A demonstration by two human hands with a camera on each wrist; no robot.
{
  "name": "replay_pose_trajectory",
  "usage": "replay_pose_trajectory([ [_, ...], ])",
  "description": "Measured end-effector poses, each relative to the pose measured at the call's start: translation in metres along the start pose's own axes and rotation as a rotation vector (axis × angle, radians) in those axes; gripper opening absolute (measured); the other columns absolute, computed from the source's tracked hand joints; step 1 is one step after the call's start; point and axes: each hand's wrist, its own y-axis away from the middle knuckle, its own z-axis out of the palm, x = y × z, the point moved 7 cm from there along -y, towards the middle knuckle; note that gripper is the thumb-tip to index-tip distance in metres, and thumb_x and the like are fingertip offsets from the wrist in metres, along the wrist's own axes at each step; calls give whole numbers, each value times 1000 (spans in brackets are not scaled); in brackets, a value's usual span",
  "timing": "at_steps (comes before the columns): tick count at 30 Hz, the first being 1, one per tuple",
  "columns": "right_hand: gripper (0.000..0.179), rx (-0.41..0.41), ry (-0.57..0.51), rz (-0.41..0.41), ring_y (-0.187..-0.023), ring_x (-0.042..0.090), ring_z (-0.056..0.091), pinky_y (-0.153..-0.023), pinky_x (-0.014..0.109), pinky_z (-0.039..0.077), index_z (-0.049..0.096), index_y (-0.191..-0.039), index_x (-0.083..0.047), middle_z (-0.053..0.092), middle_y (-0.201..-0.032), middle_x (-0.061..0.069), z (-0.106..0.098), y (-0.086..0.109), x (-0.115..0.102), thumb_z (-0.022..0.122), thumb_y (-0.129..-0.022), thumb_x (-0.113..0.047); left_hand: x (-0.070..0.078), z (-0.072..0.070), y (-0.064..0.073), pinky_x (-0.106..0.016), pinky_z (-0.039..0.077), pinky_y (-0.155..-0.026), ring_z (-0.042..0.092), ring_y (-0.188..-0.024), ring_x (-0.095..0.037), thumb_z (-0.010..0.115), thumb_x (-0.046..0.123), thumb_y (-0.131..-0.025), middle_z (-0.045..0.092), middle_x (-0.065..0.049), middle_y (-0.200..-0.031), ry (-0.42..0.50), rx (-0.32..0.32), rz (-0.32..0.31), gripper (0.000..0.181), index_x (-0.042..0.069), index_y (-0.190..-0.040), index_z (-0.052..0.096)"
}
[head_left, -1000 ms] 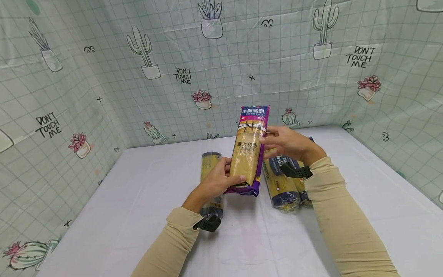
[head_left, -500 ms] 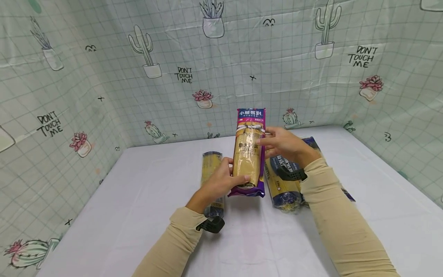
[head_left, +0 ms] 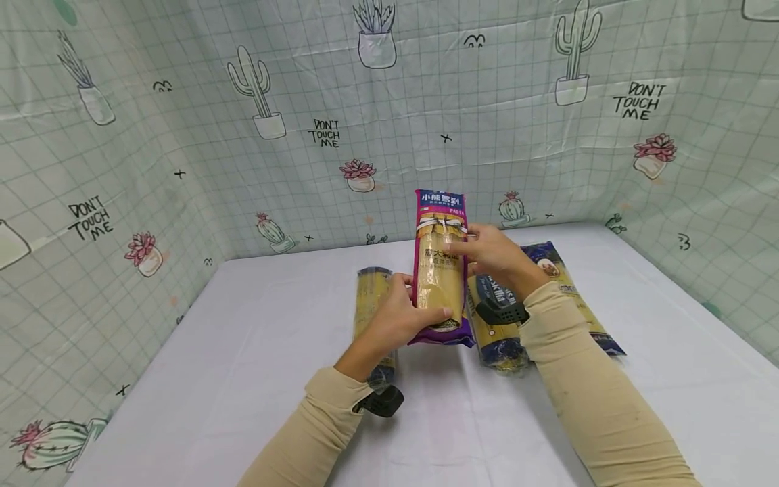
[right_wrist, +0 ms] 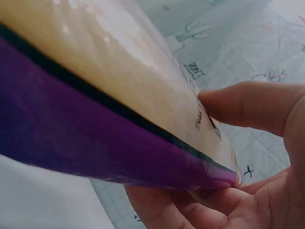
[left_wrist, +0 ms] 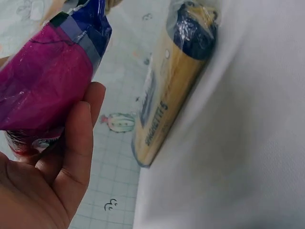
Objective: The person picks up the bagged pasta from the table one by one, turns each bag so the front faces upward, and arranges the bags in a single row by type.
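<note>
A purple and yellow packet of spaghetti (head_left: pixel 439 270) is held up above the table, its printed front toward the head camera. My left hand (head_left: pixel 398 318) grips its lower left end, thumb across the front and fingers behind. On the upper right side my right hand (head_left: pixel 496 257) pinches the packet, with its thumb on the front. In the left wrist view the packet's magenta side (left_wrist: pixel 50 78) lies against the curled fingers. The right wrist view shows the clear window (right_wrist: pixel 124 71) and purple edge between thumb and fingers.
One spaghetti packet (head_left: pixel 368 297) lies on the white table (head_left: pixel 274 365) behind my left hand. Another packet (head_left: pixel 502 345) lies under my right hand, and a blue and yellow packet (head_left: pixel 572 284) lies right of it, partly covered by the sleeve. A patterned curtain (head_left: pixel 402 101) stands behind.
The held packet has turned a little, from leaning right to nearly upright, leaning slightly left. Both hands have shifted with it, uncovering more of the rightmost packet.
</note>
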Motion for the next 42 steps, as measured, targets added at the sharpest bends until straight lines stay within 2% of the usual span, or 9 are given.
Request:
replay_pose_trajectory([
  [6, 66, 58, -102, 38, -103, 25, 64, -89, 38, 54, 31, -151, 3, 53, -131, 22, -4, 2, 2, 65, -97, -12, 4, 3, 2, -36, 57, -81, 68, -98, -22, 82, 31, -85, 59, -14, -123, 70, -6, -9, 82, 8, -143, 28],
  [10, 70, 72, -146, 42, -99, 23, 66, -87, 37, 55, 25, -154, 3, 50, -133, 23, -6, 2, 2, 63, -97, -8, 2, 3, 1, -37, 56, -83, 68, -100, -22, 74, 34, -92, 63, -13, -127, 161, -67, -54, 76, 7, -149, 31],
  [12, 71, 68, -156, 45, -96, 22, 67, -86, 37, 56, 23, -155, 3, 50, -134, 24, -7, 2, 4, 63, -98, -7, 1, 2, 0, -37, 56, -83, 68, -100, -22, 70, 30, -94, 65, -13, -125, 203, -112, -66, 69, 4, -148, 36],
  [16, 73, 50, -164, 43, -92, 20, 68, -84, 37, 56, 19, -156, 3, 50, -133, 24, -6, 1, 7, 62, -98, -8, 1, 0, 1, -36, 56, -83, 66, -102, -23, 70, 19, -92, 64, -13, -127, 218, -185, -63, 66, 2, -148, 39],
  [19, 69, 30, -174, 40, -89, 19, 69, -81, 35, 57, 23, -155, 4, 54, -125, 20, -6, 1, 10, 61, -99, -10, 3, 1, 2, -35, 56, -83, 65, -104, -22, 71, 15, -91, 61, -13, -129, 206, -208, -47, 69, 3, -149, 37],
  [25, 56, -17, -218, 55, -85, 18, 69, -77, 31, 57, 31, -148, 7, 60, -111, 11, -6, 1, 13, 57, -102, -11, 6, 1, 3, -35, 55, -87, 64, -106, -23, 71, 11, -91, 61, -14, -128, 212, -191, 2, 66, -1, -147, 39],
  [30, 59, -26, -213, 50, -93, 19, 68, -81, 31, 56, 30, -149, 6, 53, -125, 17, -5, -2, 9, 59, -101, -12, 12, -2, 1, -36, 54, -89, 64, -109, -25, 70, 9, -92, 63, -15, -126, 187, -146, 47, 60, -2, -144, 42],
  [36, 70, -38, -139, 53, -109, 21, 63, -89, 32, 54, 20, -157, 3, 45, -143, 24, -1, -1, 17, 59, -100, -13, 7, -2, -3, -34, 55, -87, 66, -104, -21, 70, 9, -92, 66, -11, -121, 127, -103, -10, 55, -1, -140, 47],
  [42, 75, -103, -85, 30, -122, 34, 57, -93, 40, 53, 13, -159, -2, 42, -147, 26, 4, 2, 26, 58, -102, -16, -1, -1, -5, -34, 55, -87, 67, -102, -21, 69, 6, -93, 67, -10, -119, 150, -82, -53, 52, -1, -139, 48],
])
